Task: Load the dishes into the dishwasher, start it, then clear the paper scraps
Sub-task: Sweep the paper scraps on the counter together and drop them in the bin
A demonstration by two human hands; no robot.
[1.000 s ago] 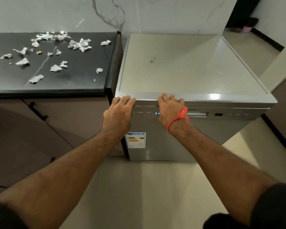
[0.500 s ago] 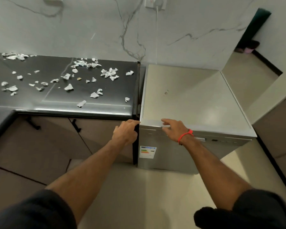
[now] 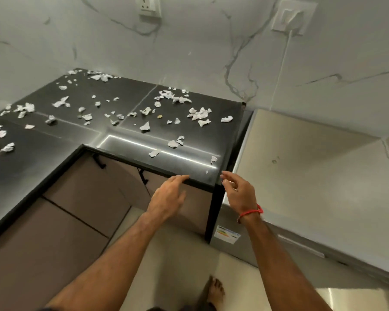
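Both hands empty, fingers loosely spread — left hand (image 3: 169, 198) and right hand (image 3: 238, 194) near the black countertop (image 3: 189, 153) edge; paper scraps (image 3: 198, 114) scattered, no shared direction.

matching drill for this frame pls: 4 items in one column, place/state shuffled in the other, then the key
Things
1. paper scraps
2. dishwasher
3. left hand
4. right hand

Places/states
A. door closed, standing right of the black counter
B. empty, red thread at its wrist
C. scattered over the black counter
D. empty, fingertips at the counter's front edge

Pairs: 1-C, 2-A, 3-D, 4-B
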